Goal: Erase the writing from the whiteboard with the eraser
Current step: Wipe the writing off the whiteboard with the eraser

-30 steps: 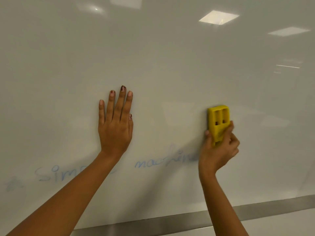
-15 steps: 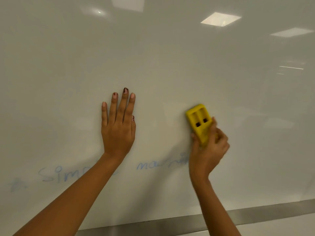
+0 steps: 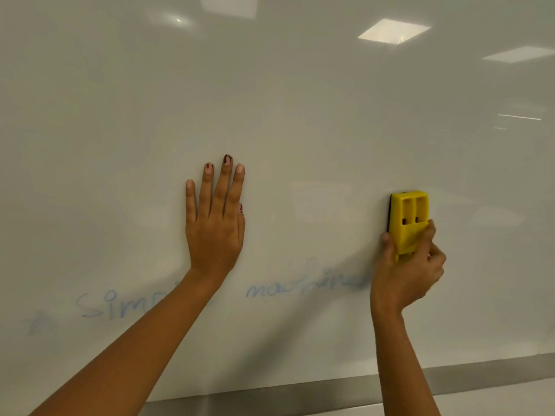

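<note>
Eraser (image 3: 408, 219) sits gripped in the right hand (image 3: 410, 271) at right-center, pressed to the whiteboard (image 3: 300, 100); left hand (image 3: 214, 229) rests flat, fingers spread loose, above faint blue writing (image 3: 303, 288).

Office or classroom, wall whiteboard (image 3: 300, 85), reflected ceiling light panels (image 3: 393, 30)

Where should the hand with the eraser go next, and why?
Probably down and left: the right hand holds the yellow eraser against the whiteboard above the faint blue word reading roughly "machine", which is still unerased. More blue writing sits beyond the flat left hand.
</note>
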